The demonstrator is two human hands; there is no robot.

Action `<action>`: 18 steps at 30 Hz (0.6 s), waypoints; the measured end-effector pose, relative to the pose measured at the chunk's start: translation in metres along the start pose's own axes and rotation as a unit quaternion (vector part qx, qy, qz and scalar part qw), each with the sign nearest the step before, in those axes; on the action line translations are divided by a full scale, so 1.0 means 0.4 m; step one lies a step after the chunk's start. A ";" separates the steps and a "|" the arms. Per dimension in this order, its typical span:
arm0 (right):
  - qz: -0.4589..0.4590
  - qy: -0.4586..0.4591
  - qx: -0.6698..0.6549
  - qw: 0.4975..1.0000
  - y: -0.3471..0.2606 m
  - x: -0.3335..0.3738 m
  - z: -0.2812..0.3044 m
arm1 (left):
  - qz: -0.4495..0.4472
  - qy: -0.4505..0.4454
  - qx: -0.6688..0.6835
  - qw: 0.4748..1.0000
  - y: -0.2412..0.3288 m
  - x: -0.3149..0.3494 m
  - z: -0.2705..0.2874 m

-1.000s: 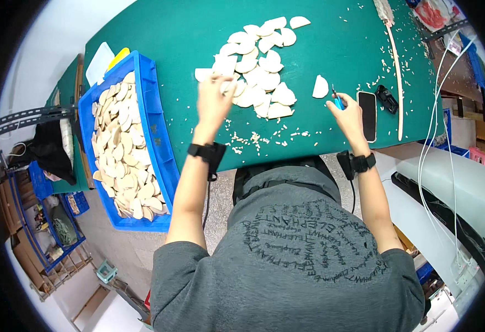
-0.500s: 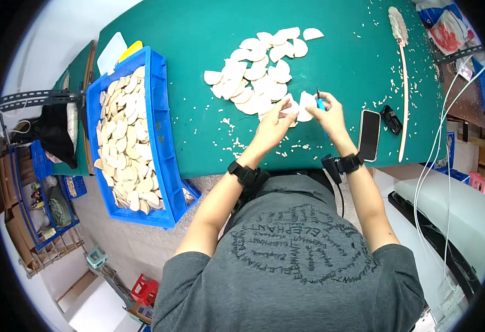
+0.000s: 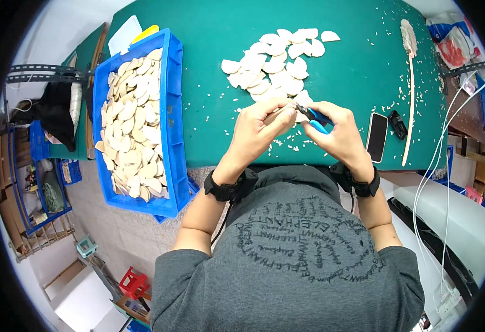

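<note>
My left hand (image 3: 256,133) is closed on a cream half-moon piece (image 3: 274,116), held edge-on between thumb and fingers and partly hidden by them. In my right hand (image 3: 339,133) is a pair of cutting pliers (image 3: 321,126) with blue handles and a dark head. The head of the pliers meets the held piece at my left fingertips; whether the jaws are closed on it I cannot tell. Just beyond both hands, a loose pile of cream half-moon pieces (image 3: 275,77) lies on the green table (image 3: 209,122).
At the left stands a blue crate (image 3: 171,110) heaped with similar pieces (image 3: 132,127). To the right lie a phone (image 3: 377,137), a small black object (image 3: 398,125) and a long stick (image 3: 410,99) with a fluffy head. Small pale scraps (image 3: 289,141) dot the table. White cables (image 3: 428,144) hang at the far right.
The pliers have come up to my left fingertips, and my hands have drawn nearer to me. The piece is now turned edge-on. The whole view has shifted slightly.
</note>
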State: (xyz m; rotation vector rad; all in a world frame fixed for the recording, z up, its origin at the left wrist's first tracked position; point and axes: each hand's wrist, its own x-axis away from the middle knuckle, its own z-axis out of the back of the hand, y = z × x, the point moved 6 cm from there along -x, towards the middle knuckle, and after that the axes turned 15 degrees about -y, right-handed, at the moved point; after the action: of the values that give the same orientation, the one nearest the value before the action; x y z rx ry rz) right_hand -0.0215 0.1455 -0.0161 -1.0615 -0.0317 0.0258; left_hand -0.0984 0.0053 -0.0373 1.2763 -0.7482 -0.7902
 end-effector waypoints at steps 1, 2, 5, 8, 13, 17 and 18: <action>0.008 -0.004 0.001 1.000 -0.004 -0.001 -0.008 | 0.005 0.000 -0.011 1.000 0.008 0.008 0.006; 0.016 -0.008 0.002 1.000 -0.004 -0.002 -0.016 | 0.011 -0.005 0.000 1.000 0.015 0.014 0.009; 0.012 -0.028 0.008 0.999 -0.020 -0.007 -0.024 | 0.018 -0.015 0.017 1.000 0.022 0.031 0.017; 0.010 -0.038 0.007 0.999 -0.024 -0.007 -0.033 | 0.001 -0.007 0.001 1.000 0.025 0.042 0.026; 0.030 -0.038 0.027 0.998 -0.039 -0.008 -0.037 | 0.014 -0.010 -0.031 0.999 0.039 0.058 0.035; 0.045 -0.031 0.035 0.998 -0.043 -0.007 -0.045 | 0.001 -0.016 -0.052 0.998 0.045 0.065 0.038; 0.049 -0.029 0.038 0.998 -0.044 -0.005 -0.046 | 0.002 -0.020 -0.047 0.999 0.042 0.066 0.037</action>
State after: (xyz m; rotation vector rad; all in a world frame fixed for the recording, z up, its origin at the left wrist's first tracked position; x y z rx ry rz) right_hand -0.0228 0.1206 -0.0098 -0.9860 -0.0306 0.1453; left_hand -0.0952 -0.0229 -0.0172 1.1766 -0.7366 -0.8410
